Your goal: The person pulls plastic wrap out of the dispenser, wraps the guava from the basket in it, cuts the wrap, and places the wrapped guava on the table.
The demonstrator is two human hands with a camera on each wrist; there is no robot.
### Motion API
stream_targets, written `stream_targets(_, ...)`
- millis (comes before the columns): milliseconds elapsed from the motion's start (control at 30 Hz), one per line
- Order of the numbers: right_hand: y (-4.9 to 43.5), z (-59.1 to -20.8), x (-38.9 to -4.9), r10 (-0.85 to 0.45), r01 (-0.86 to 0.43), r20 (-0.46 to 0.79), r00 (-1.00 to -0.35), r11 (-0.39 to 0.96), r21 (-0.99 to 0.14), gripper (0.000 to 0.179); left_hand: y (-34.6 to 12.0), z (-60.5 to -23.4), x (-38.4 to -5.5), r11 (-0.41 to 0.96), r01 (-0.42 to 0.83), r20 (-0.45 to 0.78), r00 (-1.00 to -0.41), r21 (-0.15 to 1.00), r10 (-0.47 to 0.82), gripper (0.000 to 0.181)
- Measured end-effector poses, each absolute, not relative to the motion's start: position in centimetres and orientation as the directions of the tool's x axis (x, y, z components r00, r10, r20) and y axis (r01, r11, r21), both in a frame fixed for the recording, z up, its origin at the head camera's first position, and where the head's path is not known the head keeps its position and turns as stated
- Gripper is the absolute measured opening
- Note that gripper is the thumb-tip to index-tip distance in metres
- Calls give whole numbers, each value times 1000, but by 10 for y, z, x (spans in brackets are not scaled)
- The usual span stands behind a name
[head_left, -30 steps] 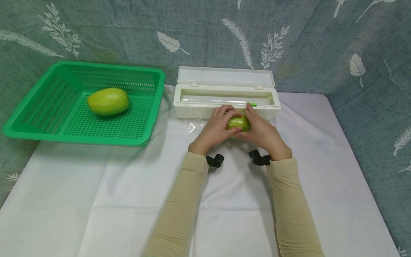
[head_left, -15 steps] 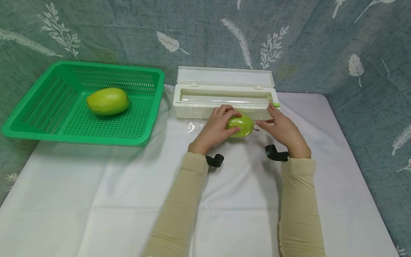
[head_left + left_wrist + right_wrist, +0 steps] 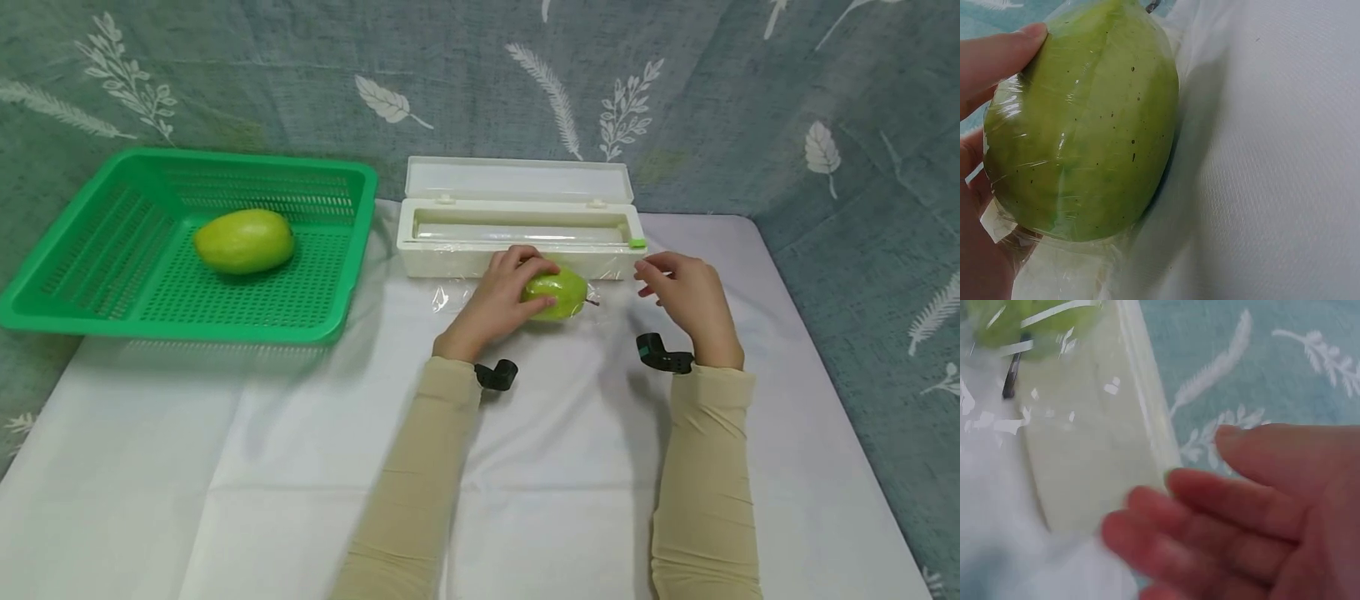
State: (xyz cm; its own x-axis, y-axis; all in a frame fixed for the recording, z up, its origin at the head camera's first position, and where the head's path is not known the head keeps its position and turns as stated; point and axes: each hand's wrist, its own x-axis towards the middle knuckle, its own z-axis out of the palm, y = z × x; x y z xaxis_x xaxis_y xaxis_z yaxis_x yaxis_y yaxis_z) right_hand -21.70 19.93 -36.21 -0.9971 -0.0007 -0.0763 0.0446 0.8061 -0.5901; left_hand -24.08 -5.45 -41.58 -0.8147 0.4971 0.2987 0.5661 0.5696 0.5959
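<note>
A green pear [image 3: 564, 293] with a dark stem lies on its side in front of the cling film box [image 3: 517, 265]. Shiny clear film [image 3: 1060, 140] covers its speckled skin in the left wrist view. My left hand [image 3: 501, 298] grips the pear's left end, thumb on the near side and fingers on the far side. My right hand [image 3: 686, 296] hangs off the box's right end with loosely bent fingers and nothing in them. A small green slider [image 3: 637, 243] sits at the right end of the box's front edge.
On the left stands a green plastic basket [image 3: 341, 312] holding a yellow-green mango [image 3: 245, 242]. The box's lid [image 3: 517, 179] is raised, with a film roll [image 3: 517, 232] inside. A patterned grey-green cloth [image 3: 465, 75] rises behind the white-covered table [image 3: 547, 483].
My right hand has left the pear, gone rightward along the box with the slider, then let go and drawn back. The left hand keeps its grip on the pear.
</note>
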Motion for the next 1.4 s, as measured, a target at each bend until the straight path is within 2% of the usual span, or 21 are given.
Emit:
stream_targets(167, 206, -377, -225, -39, 142, -283, -958, 795, -590, 57, -55, -416, -242, 571, 562, 293, -817, 598, 497, 40)
stream_targets(267, 206, -393, -232, -53, 176, -324, -944, 752, -636, 55, -56, -416, -242, 563, 552, 279, -820, 615, 499, 40)
stream_targets(567, 188, -421, -237, -81, 238, -313, -946, 480, -845, 57, -58, -417, -236, 550, 529, 238, -825, 646, 513, 40)
stream_targets(733, 179, -426, -238, -92, 223, -283, -955, 408, -885, 61, -59, -418, -236, 526, 548, 255, -810, 650, 528, 41)
stream_targets(900, 180, -429, -245, -113, 174, -217, -970, 303, -937, 57, -57, -414, -241, 519, 567, 275, -799, 640, 534, 40)
stream_targets(1200, 172, -435, -247, -82, 171, -170, -982, -5, -985, 45, -55, -414, -242, 505, 573, 272, -790, 645, 549, 42)
stream_targets(1300, 170, -433, -245, -37, 139, -141, -989, 47, -989, 39, -54, -415, -242, 512, 572, 273, -793, 641, 544, 43)
stream_targets(1400, 168, -427, -242, -24, 91, -96, -995, 169, -981, 38, -51, -415, -242, 525, 570, 271, -797, 632, 539, 46)
